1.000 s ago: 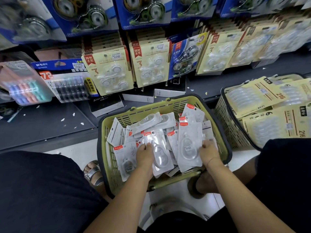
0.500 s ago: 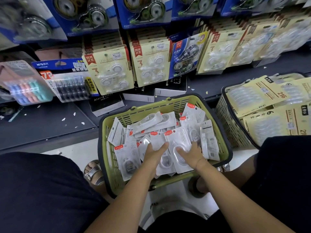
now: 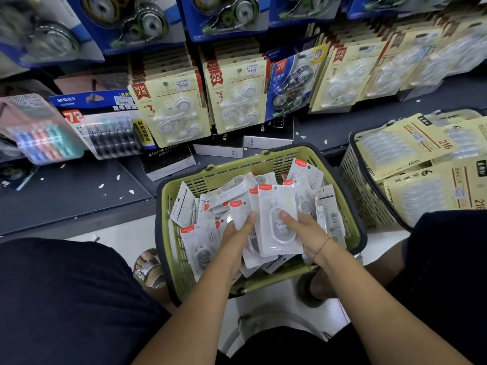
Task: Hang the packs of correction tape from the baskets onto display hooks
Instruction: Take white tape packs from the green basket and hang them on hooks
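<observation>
Shelf (image 3: 66, 196) of dark metal runs across the back, hung packs (image 3: 171, 111) crowding the display above it, pale floor (image 3: 126, 238) below. Green basket (image 3: 163, 196) sits in front, heaped with loose correction tape packs (image 3: 200, 243); a second basket (image 3: 353, 180) stands to the right. And the change: left hand (image 3: 234, 238) and right hand (image 3: 303, 230) have closed in together, thumbs and fingers gripping one small stack (image 3: 279, 206) just above the heap. Gathering looks done; hanging comes next.
</observation>
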Available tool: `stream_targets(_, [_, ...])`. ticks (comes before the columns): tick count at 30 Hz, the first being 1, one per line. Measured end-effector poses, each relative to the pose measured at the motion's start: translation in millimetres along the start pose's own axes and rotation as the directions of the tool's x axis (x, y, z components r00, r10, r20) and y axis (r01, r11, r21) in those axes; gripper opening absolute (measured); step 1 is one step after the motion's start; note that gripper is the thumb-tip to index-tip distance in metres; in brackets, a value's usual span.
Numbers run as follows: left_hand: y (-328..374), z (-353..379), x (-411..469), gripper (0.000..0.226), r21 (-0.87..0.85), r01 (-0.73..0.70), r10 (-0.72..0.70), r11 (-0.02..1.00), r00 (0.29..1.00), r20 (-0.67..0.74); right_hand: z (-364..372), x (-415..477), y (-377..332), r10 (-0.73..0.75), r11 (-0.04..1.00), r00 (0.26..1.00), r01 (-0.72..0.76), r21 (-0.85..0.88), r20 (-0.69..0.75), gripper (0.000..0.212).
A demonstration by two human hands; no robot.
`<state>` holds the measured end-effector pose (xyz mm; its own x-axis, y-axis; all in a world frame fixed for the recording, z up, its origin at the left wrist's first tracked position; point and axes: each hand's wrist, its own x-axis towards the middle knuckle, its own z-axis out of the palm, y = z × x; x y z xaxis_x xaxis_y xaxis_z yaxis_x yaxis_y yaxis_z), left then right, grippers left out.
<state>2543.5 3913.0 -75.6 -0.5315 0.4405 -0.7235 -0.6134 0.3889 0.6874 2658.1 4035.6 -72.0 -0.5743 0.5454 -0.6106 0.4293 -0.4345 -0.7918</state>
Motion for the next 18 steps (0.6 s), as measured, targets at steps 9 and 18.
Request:
stream_targets(9, [2, -4, 5, 0.093, 0.029, 0.001, -0.002, 1.0, 0.999, 0.035, 26, 6, 11, 0.019, 0.995, 0.998, -0.013, -0.104, 0.061, 0.027])
stream_targets(18, [5, -11, 11, 0.064, 0.008, 0.012, -0.011, 1.0, 0.998, -0.055, -7, 35, 6, -0.19, 0.875, 0.938, 0.028, -0.483, -0.291, 0.05])
